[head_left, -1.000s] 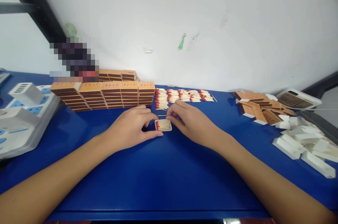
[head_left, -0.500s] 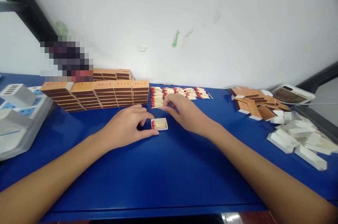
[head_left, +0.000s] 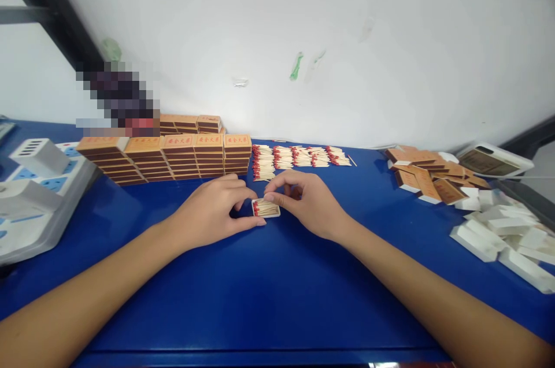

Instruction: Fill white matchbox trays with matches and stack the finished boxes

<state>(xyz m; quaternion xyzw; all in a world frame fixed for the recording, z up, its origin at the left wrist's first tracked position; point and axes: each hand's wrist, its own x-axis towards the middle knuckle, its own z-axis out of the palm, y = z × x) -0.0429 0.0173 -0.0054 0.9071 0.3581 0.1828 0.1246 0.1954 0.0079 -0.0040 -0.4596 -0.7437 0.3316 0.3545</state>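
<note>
We are working at a blue table (head_left: 260, 298), where stacked matchboxes (head_left: 173, 157) are standing on the left and loose white trays (head_left: 481, 238) are lying on the right. Our left hand (head_left: 217, 206) is holding the left end of a small tray (head_left: 278, 215) between thumb and fingers; our right hand (head_left: 266, 194) is pinching narrowly at its far side, the view leaving us unable to tell whether on a match. Red-headed matches (head_left: 263, 209) are lying inside.
</note>
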